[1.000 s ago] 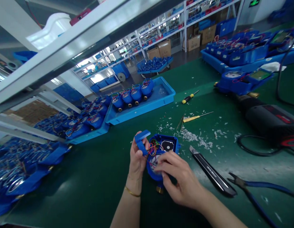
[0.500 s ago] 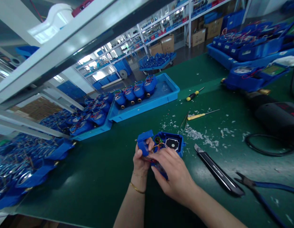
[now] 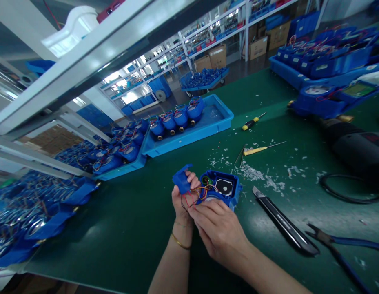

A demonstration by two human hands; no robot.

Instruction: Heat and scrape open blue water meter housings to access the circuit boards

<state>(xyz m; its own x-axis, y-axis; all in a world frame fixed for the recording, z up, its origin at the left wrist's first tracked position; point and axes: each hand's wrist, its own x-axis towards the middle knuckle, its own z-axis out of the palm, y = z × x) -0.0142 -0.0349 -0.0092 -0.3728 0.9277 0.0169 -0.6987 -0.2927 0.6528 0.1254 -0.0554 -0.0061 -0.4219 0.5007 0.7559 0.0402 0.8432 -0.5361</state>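
From left: blue cover (image 3: pixel 182 183), gripped in the left hand (image 3: pixel 181 211); red wires (image 3: pixel 193 199), pinched by the right hand (image 3: pixel 220 228), brought nearer the cover within the last second, presumably placing present effort on those wires; open blue housing (image 3: pixel 233 200), resting on the green bench (image 3: pixel 250 218).

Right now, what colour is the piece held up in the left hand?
The piece is blue, best seen in the head view.

Housing (image 3: pixel 236 195) looks smooth, semi-gloss plastic, cutter (image 3: pixel 285 222) glossy plastic w/ metal blade (image 3: pixel 256 191), benchtop (image 3: pixel 122 228) smooth (approx. satin).
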